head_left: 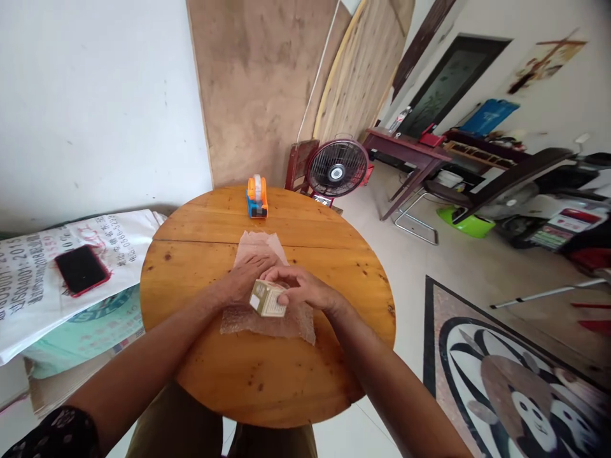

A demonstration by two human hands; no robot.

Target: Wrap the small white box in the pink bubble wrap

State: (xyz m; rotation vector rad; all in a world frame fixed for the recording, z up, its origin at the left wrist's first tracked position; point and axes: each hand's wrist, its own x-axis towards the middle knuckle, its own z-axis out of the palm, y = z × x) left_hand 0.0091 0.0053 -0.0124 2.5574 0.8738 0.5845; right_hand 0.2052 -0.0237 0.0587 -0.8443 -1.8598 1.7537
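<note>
A sheet of pinkish, see-through bubble wrap [267, 327] lies spread on the round wooden table [191, 356]. My left hand [248, 273] rests flat on the sheet, fingers stretched out toward the far side. In my right hand [303, 287] is a small cardboard box [268, 300], cream and olive-brown with printed text on the side facing me. Fingers and thumb grip it from the right, and it sits tilted over the middle of the wrap, close to my left hand. Whether the box touches the sheet I cannot tell.
An orange and blue tape dispenser [258, 198] stands near the table's far edge. To the left, a phone in a red case [82, 270] lies on stacked printed sacks [128, 238]. A floor fan [337, 170] stands beyond the table, beside a wooden chair [301, 166].
</note>
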